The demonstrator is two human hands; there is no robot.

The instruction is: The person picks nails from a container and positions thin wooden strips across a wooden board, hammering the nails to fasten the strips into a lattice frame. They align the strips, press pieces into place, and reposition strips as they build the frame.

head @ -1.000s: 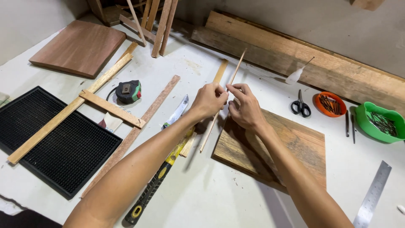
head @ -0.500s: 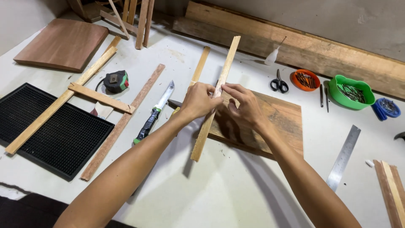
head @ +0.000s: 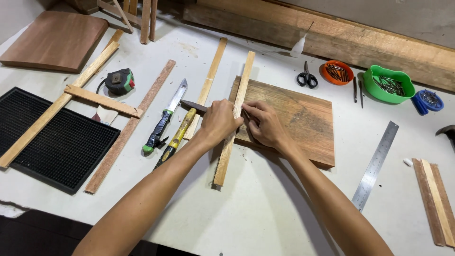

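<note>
A long thin wooden strip (head: 241,84) lies across the left edge of a flat wooden board (head: 297,116) on the white table. My left hand (head: 219,122) grips the strip near its middle. My right hand (head: 265,124) rests on the board beside it, fingertips pinched against the strip's right edge; what they pinch is too small to tell. Just left of my left hand lies a yellow-handled hammer (head: 176,138), with a green-handled knife (head: 163,119) next to it.
A second strip (head: 208,79) lies left of the held one. A slat cross (head: 71,95), a black mat (head: 47,135) and a tape measure (head: 118,81) are on the left. Scissors (head: 307,77), an orange bowl (head: 337,71), a green bowl (head: 389,84) and a steel ruler (head: 377,163) are on the right.
The strip was held tilted above the table; now it lies flat along the board's left edge with both hands pressed at it. The view has shifted, bringing the hammer and ruler into sight.
</note>
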